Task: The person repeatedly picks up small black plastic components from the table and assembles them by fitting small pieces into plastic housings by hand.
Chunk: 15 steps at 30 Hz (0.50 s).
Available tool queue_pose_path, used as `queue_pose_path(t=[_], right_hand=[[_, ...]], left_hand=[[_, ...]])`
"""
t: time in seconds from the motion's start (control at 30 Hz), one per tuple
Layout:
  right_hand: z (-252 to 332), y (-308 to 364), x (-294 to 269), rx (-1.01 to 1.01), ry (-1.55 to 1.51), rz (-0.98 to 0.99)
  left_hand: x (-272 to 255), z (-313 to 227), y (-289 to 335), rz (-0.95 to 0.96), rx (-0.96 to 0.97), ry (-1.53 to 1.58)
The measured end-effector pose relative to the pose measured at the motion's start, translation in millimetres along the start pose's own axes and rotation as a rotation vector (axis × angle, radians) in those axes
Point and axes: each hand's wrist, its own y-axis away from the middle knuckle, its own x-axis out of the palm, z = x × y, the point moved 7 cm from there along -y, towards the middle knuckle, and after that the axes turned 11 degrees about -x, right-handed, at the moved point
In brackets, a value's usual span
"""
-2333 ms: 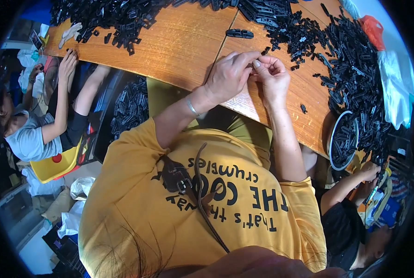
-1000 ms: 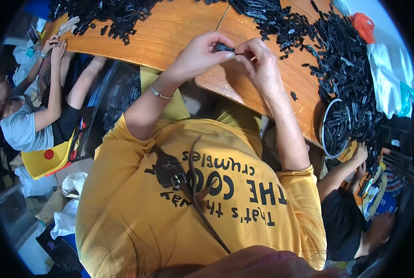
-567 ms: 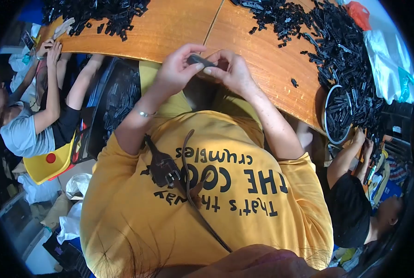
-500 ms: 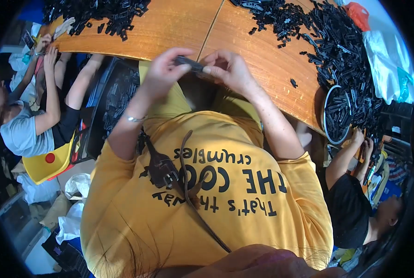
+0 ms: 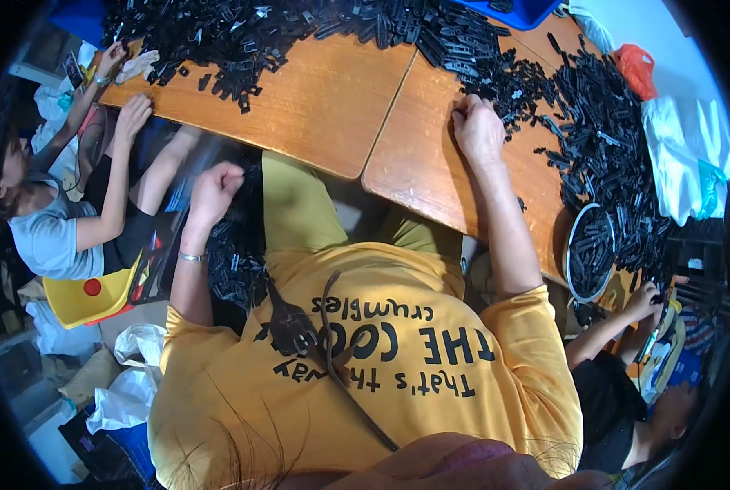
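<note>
My left hand (image 5: 216, 194), fingers curled, hangs over a dark container of black plastic pieces (image 5: 232, 257) beside my left thigh. Whatever it holds, if anything, is hidden. Out on the wooden table (image 5: 324, 98), my right hand (image 5: 479, 131) is closed with its fingertips bent in, at the near edge of a heap of small black parts (image 5: 518, 90). What lies between those fingers cannot be made out. Longer black clip-like pieces (image 5: 455, 45) are heaped just beyond this hand.
Another heap of black parts (image 5: 218, 49) covers the far left of the table. At right, a rimmed bowl (image 5: 591, 253) of black pieces sits near more heaps. A blue tray (image 5: 516, 10) stands at the back. Co-workers sit left (image 5: 50, 237) and right (image 5: 606, 400).
My hands have parted. Before, both held a dark elongated piece together; now the left is lower left over the container and the right has reached up to the small parts. The view has shifted.
</note>
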Motion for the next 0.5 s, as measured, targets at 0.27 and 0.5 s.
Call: queue_pose_path(t=[0.27, 0.5], right_hand=[[4.2, 9.7, 3.8, -0.136, -0.083, -0.129], [6.9, 20.1, 0.5, -0.133, -0.114, -0.160]], left_hand=[[21.5, -238.5, -104.9, -0.452, 0.658, 0.017], [89.5, -315.2, -177.1, -0.522, 0.452, 0.021]])
